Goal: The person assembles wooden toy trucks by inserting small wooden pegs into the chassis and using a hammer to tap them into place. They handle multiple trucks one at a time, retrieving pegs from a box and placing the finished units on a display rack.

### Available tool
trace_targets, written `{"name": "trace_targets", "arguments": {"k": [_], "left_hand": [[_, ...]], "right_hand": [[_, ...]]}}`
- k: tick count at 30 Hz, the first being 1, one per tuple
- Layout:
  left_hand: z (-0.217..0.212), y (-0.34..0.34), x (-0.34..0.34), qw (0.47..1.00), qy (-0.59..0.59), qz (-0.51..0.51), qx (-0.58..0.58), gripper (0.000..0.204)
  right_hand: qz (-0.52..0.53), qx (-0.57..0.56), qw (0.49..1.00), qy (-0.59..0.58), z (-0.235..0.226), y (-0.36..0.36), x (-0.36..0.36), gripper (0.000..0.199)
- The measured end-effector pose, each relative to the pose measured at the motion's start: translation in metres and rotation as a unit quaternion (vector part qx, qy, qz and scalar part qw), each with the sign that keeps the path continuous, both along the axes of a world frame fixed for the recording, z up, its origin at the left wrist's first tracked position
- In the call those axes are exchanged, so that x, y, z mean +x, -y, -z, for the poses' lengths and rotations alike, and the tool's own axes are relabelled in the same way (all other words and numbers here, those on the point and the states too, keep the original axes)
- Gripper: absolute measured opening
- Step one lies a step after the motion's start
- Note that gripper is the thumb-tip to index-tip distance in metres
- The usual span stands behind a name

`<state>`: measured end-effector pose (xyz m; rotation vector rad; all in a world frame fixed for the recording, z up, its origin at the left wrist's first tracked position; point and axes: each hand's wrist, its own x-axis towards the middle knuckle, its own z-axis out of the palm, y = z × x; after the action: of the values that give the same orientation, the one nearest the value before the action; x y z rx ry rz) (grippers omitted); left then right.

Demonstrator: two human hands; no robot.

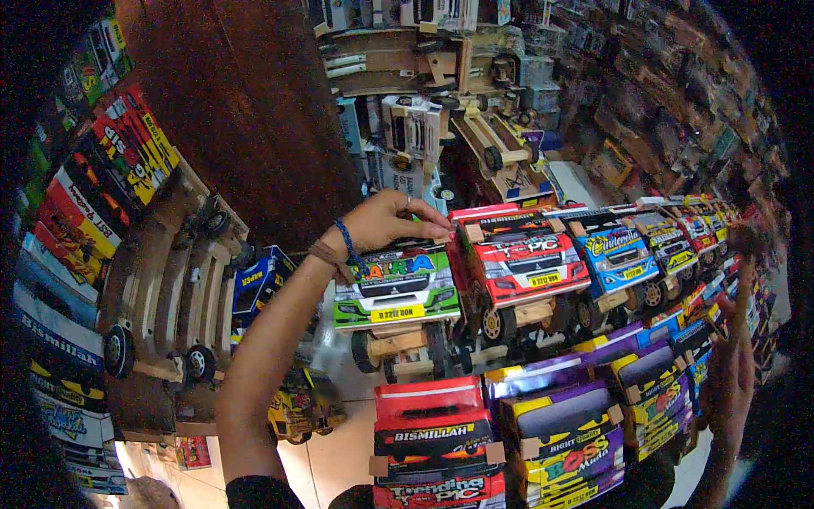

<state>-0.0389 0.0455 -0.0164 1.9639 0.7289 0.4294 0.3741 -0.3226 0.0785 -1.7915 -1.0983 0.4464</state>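
Note:
My left hand (pixel 397 222), with a blue beaded bracelet at the wrist, reaches over a green toy truck (pixel 397 291). Its thumb and fingers close on the top left edge of a red toy truck (pixel 530 259) beside it. The red truck stands in a row with a blue toy truck (pixel 623 259) and several others to its right. At the far right, my right hand (pixel 736 310) is raised beside the row, dim and somewhat blurred. Its fingers look stretched out, and I see nothing held in them.
A nearer row holds a red-and-black truck (pixel 437 445) and a purple-and-yellow truck (pixel 566 445). Wooden truck chassis (pixel 208 297) stand on end at left, near stacked trucks. A dark brown wooden panel (pixel 237 102) rises behind. More toy trucks (pixel 500 140) are piled at the back.

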Motion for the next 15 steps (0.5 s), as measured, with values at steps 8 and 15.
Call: {"name": "trace_targets", "arguments": {"k": [8, 15], "left_hand": [[0.0, -0.001, 0.001, 0.999, 0.013, 0.014, -0.03, 0.033], [0.01, -0.009, -0.002, 1.0, -0.004, 0.007, 0.001, 0.034]], "right_hand": [[-0.247, -0.166, 0.953, -0.05, -0.022, -0.123, -0.101, 0.039], [-0.411, -0.13, 0.889, 0.153, 0.004, -0.194, -0.143, 0.039]]}}
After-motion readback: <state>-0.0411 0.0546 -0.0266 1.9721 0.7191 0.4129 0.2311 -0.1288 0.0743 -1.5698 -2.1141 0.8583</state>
